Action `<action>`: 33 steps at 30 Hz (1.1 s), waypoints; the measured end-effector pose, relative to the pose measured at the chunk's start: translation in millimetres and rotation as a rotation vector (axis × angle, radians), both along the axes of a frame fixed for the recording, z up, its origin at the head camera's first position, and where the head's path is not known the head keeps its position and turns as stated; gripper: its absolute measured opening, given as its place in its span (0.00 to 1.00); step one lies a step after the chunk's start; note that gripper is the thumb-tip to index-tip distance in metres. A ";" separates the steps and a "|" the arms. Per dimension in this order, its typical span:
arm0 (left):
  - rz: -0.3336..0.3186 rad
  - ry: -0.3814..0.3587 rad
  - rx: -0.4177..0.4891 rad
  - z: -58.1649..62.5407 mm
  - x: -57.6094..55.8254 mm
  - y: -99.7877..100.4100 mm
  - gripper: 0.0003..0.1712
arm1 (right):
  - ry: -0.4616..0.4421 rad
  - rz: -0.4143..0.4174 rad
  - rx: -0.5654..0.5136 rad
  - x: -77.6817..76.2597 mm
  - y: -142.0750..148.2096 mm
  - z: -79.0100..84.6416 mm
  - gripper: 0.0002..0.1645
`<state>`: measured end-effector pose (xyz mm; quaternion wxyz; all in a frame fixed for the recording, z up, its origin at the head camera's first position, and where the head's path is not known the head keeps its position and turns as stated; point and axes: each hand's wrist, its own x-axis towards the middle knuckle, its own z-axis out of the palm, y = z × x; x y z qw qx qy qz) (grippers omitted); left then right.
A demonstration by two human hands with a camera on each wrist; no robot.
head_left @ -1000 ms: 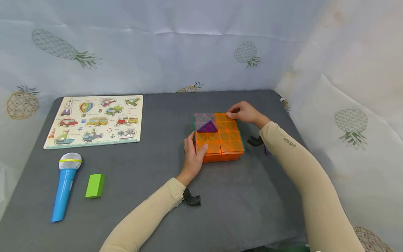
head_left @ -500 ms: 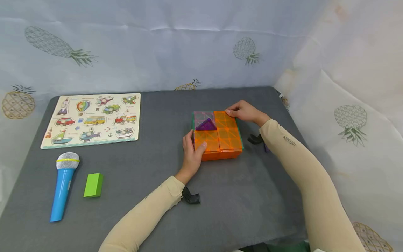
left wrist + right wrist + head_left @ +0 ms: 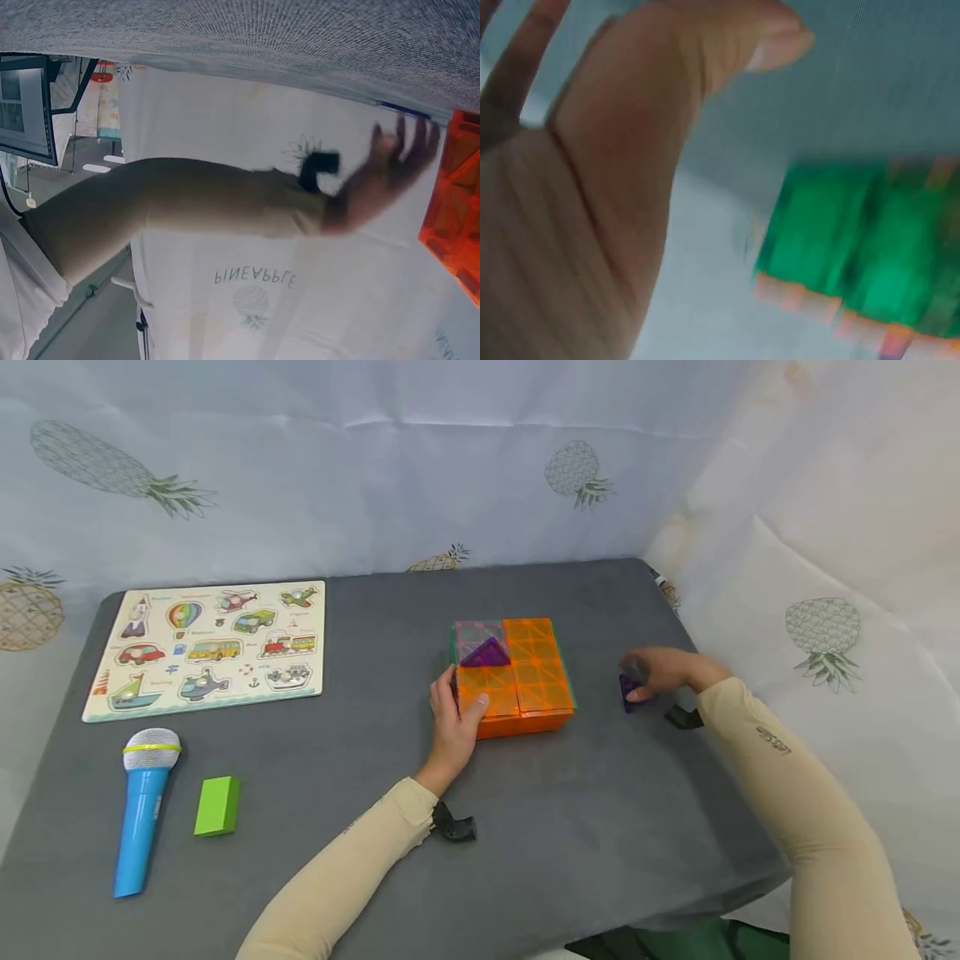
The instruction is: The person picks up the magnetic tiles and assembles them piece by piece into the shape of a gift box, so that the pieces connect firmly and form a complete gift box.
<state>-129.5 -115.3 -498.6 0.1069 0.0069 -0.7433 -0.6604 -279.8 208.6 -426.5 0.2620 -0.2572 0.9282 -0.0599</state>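
A block built of translucent magnetic tiles stands on the table, with orange tiles and one pinkish tile on top and green along its sides. On its top sits a small purple triangle piece. My left hand grips the near left corner, thumb on the top edge and fingers along the left side. To the right, my right hand is over a purple tile on the table, fingers spread and pointing down. The right wrist view is blurred and shows the thumb apart from the other fingers.
At the back left lies a wooden vehicle puzzle board. A blue toy microphone and a green block lie in front of it. Pineapple-print cloth hangs behind and to the right of the grey table.
My right hand has left the far right corner of the tile block and moved right and nearer, to the purple tile. My left hand has stayed on the block.
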 end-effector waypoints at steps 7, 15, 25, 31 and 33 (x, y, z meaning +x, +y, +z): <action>-0.020 -0.044 -0.002 1.3 0.7 -1.7 0.38 | 0.179 -0.066 -0.111 24.5 23.4 -38.8 0.28; -0.018 -0.025 0.004 29.5 9.2 0.0 0.37 | 0.107 -0.214 -0.355 11.7 11.4 -28.3 0.12; -0.002 0.005 -0.007 34.9 11.5 0.0 0.36 | 0.442 0.152 -0.447 14.8 -88.9 59.9 0.12; 0.017 0.009 -0.032 0.4 -1.1 -1.4 0.38 | 0.376 0.387 -0.356 24.2 -130.1 60.8 0.08; 0.021 0.003 -0.033 0.7 -1.6 -1.9 0.39 | 0.363 0.371 -0.373 24.3 -132.3 58.0 0.09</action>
